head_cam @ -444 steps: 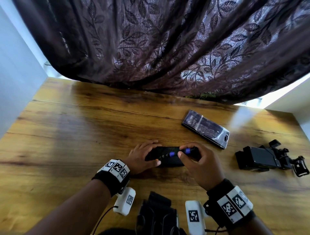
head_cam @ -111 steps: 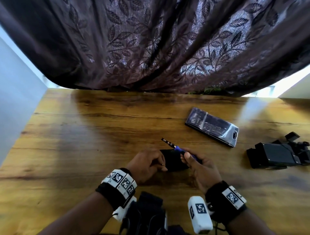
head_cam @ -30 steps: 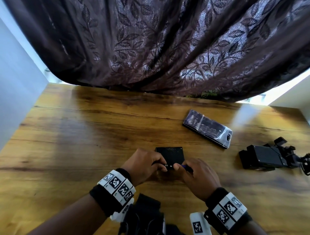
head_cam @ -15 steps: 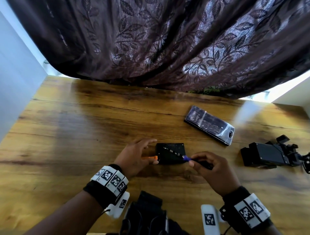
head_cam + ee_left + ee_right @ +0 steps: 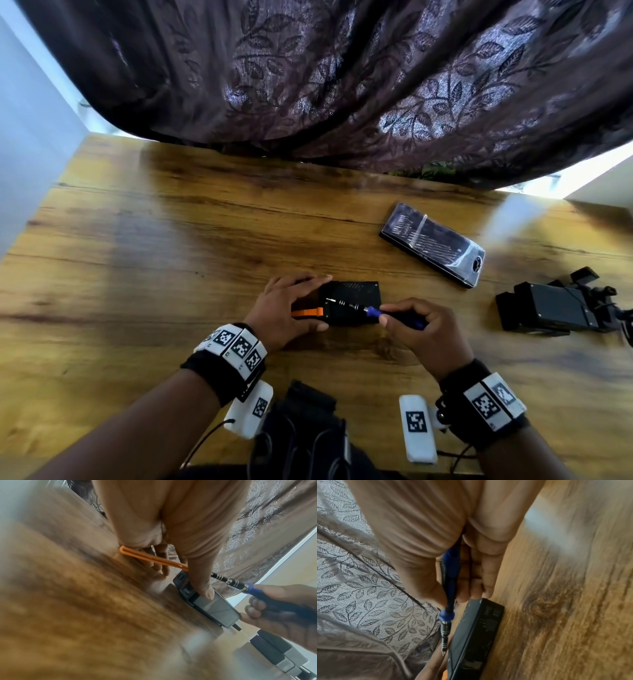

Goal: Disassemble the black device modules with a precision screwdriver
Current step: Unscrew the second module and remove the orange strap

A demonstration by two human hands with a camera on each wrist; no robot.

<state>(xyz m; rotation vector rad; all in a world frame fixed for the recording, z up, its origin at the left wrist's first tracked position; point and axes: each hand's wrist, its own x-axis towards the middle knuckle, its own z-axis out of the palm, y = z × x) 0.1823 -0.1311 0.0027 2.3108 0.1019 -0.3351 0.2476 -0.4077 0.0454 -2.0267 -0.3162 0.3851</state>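
Observation:
A small black module [image 5: 356, 294] lies flat on the wooden table [image 5: 171, 274], with an orange strap loop [image 5: 306, 312] sticking out of its left end. My left hand [image 5: 317, 301] holds that left end, thumb [image 5: 204, 588] on the near edge and fingers over the far corner. My right hand [image 5: 383, 313] grips the blue-handled precision screwdriver [image 5: 370, 309]. Its metal shaft [image 5: 444, 635] lies low across the module's [image 5: 476, 635] top, with the tip near the left edge. Whether the tip sits in a screw is not visible.
A clear bit case [image 5: 433, 253] lies at the back right. A larger black device with a mount [image 5: 548, 310] sits at the far right. A dark leaf-patterned curtain [image 5: 342, 85] hangs over the table's far edge. Black straps [image 5: 308, 428] lie at the near edge.
A second ago both hands were bunched at the module's near edge. The left hand has since shifted to its left end, and the screwdriver has swung across the top, its tip moving left.

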